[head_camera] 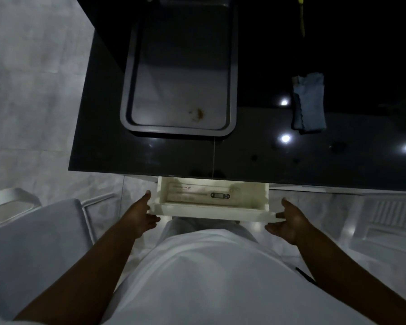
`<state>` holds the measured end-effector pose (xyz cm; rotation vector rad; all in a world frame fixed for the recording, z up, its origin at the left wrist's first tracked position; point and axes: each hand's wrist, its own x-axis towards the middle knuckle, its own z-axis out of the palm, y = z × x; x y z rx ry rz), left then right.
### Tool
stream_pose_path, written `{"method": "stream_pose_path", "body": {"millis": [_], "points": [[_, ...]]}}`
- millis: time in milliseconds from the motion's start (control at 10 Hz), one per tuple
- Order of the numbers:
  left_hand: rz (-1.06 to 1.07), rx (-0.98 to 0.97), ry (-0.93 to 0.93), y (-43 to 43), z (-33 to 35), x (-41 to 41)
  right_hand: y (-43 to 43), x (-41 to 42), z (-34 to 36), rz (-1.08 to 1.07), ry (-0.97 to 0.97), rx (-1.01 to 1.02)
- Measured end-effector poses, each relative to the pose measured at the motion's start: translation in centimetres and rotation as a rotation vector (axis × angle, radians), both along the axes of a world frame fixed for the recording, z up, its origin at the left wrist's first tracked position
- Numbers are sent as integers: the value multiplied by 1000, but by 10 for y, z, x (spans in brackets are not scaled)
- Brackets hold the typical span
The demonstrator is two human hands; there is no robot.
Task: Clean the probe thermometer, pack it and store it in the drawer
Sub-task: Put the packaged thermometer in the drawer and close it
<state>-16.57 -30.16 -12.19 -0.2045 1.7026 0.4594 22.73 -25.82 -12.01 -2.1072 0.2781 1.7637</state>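
Note:
A white drawer sticks partly out from under the black countertop. Inside it lies the packed probe thermometer, its dark display showing through a clear pack with printed text. My left hand grips the drawer's front left corner, thumb on the side wall. My right hand holds the front right corner, fingers curled under the front panel.
A grey tray with a small brown stain lies on the countertop. To its right lies a folded blue cloth, and a yellow object at the far back. A grey chair stands at my left, white furniture at the right.

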Motion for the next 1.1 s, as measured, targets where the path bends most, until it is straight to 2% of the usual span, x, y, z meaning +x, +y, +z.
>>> {"method": "stream_pose_path", "body": {"millis": [200,400,600,800,900,1000,1100], "points": [[367,156,-178,29,-1,-3,21,1,4,-230,41,164],[619,349,-240,48,-6,3,28,-8,7,-294,99,331],[637,533,-289,56,-3,11,40,-20,14,-207,77,470],[637,607,-260,61,3,13,40,-21,15,-161,98,483],[611,543,-203,55,-2,11,41,-21,19,-115,75,465],[521,471,-180,50,4,4,43,-18,22,40,21,383],[314,346,-143,38,4,3,34,-17,26,313,-33,247]]}}
